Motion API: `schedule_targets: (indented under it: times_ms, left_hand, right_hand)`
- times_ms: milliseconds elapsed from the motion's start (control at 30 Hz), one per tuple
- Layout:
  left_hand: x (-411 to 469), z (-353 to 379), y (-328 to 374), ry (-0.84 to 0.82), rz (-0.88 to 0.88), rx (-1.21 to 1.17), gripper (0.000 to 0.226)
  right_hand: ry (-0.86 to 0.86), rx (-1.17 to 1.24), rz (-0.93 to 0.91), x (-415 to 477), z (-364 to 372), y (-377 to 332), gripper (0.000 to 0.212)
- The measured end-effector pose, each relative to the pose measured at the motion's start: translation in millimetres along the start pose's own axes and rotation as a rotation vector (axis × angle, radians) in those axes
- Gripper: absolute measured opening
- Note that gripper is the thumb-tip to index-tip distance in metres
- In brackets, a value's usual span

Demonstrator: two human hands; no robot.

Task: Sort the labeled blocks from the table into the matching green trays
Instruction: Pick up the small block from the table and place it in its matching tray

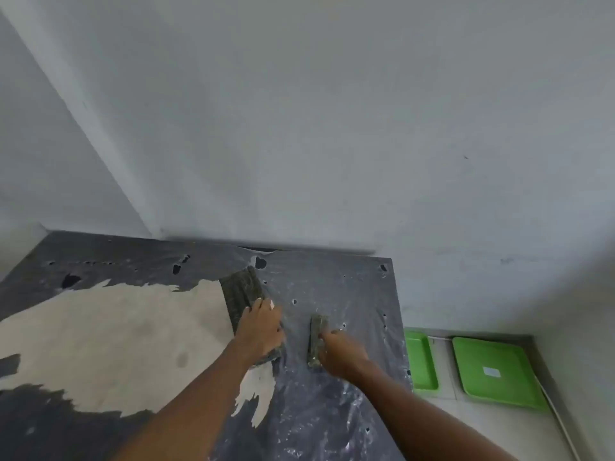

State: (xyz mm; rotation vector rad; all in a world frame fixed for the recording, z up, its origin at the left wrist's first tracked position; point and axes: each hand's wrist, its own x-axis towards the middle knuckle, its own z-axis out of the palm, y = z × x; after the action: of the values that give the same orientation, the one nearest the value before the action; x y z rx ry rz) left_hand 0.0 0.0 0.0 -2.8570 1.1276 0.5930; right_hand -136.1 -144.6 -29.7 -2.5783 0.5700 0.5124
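Note:
Two grey-green blocks lie on the table (349,287), which is covered in torn dark plastic. The larger block (241,294) lies to the left, and my left hand (263,329) rests on its near end with fingers curled over it. The smaller, narrow block (316,331) lies to its right, and my right hand (339,351) grips its right side. Neither block shows a readable label. Two green trays sit on the floor to the right of the table: a near one (421,361) partly hidden by the table edge, and a far one (496,371) carrying a small white label.
A bare beige patch (116,344) shows where the plastic is torn away on the left of the table. Grey walls stand close behind the table and to the right. A white cable (552,404) runs along the floor beside the far tray.

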Motion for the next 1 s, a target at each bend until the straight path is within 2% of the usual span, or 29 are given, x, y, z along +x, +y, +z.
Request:
schedule_targets:
  times_ms: [200, 267, 367, 433, 533, 700, 900, 1000]
  left_hand:
    - [21, 18, -13, 0.053, 0.08, 0.098, 0.04]
    - [23, 23, -17, 0.087, 0.081, 0.13, 0.041]
    - [28, 30, -20, 0.121, 0.083, 0.16, 0.043]
    - [31, 31, -22, 0.141, 0.089, 0.158, 0.042]
    - [37, 29, -22, 0.134, 0.079, 0.138, 0.039]
    - [48, 5, -19, 0.11, 0.145, 0.155, 0.041]
    - [57, -42, 3, 0.069, 0.359, 0.015, 0.056]
    - [54, -57, 20, 0.054, 0.502, -0.041, 0.063]
  right_hand:
    - [0.048, 0.04, 0.157, 29, 32, -9, 0.035]
    - [0.055, 0.054, 0.219, 36, 46, -13, 0.044]
    - [0.071, 0.026, 0.26, 44, 64, -21, 0.07]
    - [0.097, 0.025, 0.268, 46, 72, -24, 0.074]
    - [0.115, 0.164, 0.296, 45, 72, -22, 0.076]
    - [0.109, 0.298, 0.168, 42, 26, 0, 0.073]
    - [0.15, 0.66, 0.036, 22, -46, 15, 0.038]
    - [0.146, 0.761, -0.01, 7, -78, 14, 0.031]
